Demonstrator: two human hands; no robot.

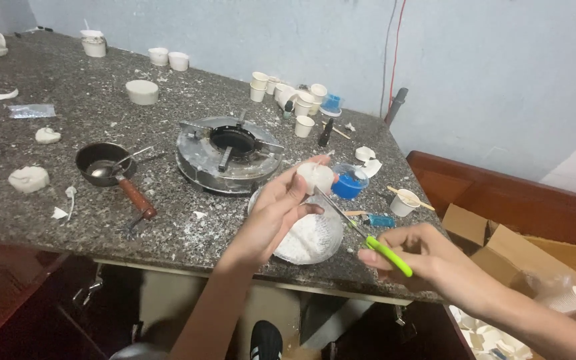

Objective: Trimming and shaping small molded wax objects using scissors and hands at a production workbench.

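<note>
— On the speckled stone counter (168,227), what's the biggest thing near the work?

— The round metal stove burner (229,155), sitting mid-counter. Left of it is a small dark pan (105,163) with a spoon in it and a reddish handle. Just in front of the burner is a shallow dish (311,240) holding white crumbs, and beside that a blue tub (349,183). Small white cups (305,125) stand in a cluster near the wall.

— And what is being done at this moment?

— It looks like the trimming step. The left hand (278,213) holds a small white wax lump (316,177) up over the dish, and the scissors (361,233) reach toward its underside.

— How are the hands set?

— The left hand's fingers are curled, pinching the lump at the fingertips. The right hand (421,257) is closed around the green scissor handles, with the blades pointing up and to the left. I can't tell whether the blades are parted or shut.

— What would the next move need?

— My judgement: a steady left grip, keeping the fingertips clear of the blade tips, since they sit very close to the lump, and keeping the lump over the dish so any trimmings land there.
</note>
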